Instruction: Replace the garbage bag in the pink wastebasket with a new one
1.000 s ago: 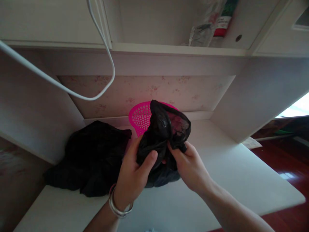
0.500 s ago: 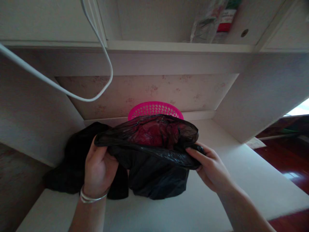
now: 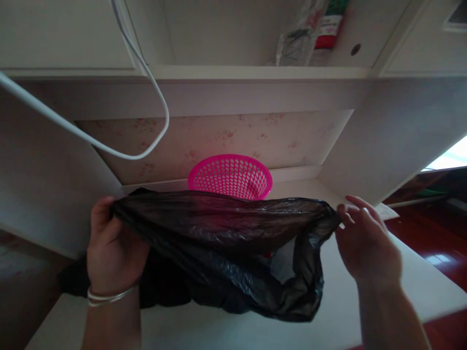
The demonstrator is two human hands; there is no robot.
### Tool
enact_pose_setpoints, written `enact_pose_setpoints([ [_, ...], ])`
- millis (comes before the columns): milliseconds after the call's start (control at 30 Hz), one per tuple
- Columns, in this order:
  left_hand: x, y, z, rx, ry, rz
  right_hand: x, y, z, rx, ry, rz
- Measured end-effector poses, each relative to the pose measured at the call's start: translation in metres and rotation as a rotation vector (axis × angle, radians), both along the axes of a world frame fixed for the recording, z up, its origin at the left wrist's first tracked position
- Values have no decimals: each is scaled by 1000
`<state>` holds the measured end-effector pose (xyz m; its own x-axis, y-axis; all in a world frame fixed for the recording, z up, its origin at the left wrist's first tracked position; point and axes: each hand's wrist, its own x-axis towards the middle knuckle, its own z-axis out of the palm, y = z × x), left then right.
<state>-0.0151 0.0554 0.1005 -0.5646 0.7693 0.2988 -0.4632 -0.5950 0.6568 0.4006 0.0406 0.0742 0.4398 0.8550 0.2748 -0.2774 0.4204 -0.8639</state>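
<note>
A thin black plastic bag (image 3: 233,253) is stretched wide between my two hands above a white desk (image 3: 365,301). My left hand (image 3: 111,248), with a silver bangle on its wrist, grips the bag's left edge. My right hand (image 3: 365,240) pinches its right edge with the fingertips. The bag sags in the middle and its lower part rests on the desk. Behind it stands a pink perforated basket (image 3: 230,176) against the back wall, partly seen through the bag's top edge.
More black plastic (image 3: 73,284) lies on the desk at the left, mostly hidden by my left arm. A white cable (image 3: 120,155) loops down from above. A shelf (image 3: 255,73) overhead holds a bottle and a clear wrapper (image 3: 302,34). Dark red floor lies right.
My hands have moved apart, pulling the bunched bag out into a wide stretched sheet. The pink basket behind it has come into fuller view.
</note>
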Motion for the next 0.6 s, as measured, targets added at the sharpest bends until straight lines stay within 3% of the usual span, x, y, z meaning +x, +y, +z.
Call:
enact_pose_setpoints([
  [67, 5, -1, -1, 5, 62, 53, -4, -14, 1, 137, -278, 14],
  [167, 7, -5, -4, 22, 144, 147, 6, -25, 8, 259, -843, 204],
  [233, 3, -9, -4, 5, 201, 115, 17, -22, 14, 277, -1127, 276],
  [300, -3, -11, -4, -23, 275, 36, 24, -12, 20, 269, -1264, 268],
  [367, -9, -10, -2, -19, 353, 6, 24, -2, 23, 236, -1273, 293],
  [467, -18, -4, 0, -12, 371, 69, 23, 8, 24, 201, -1167, 404],
  [600, -29, 6, 2, -69, 215, 165, 36, 14, 12, 139, -770, 350],
])
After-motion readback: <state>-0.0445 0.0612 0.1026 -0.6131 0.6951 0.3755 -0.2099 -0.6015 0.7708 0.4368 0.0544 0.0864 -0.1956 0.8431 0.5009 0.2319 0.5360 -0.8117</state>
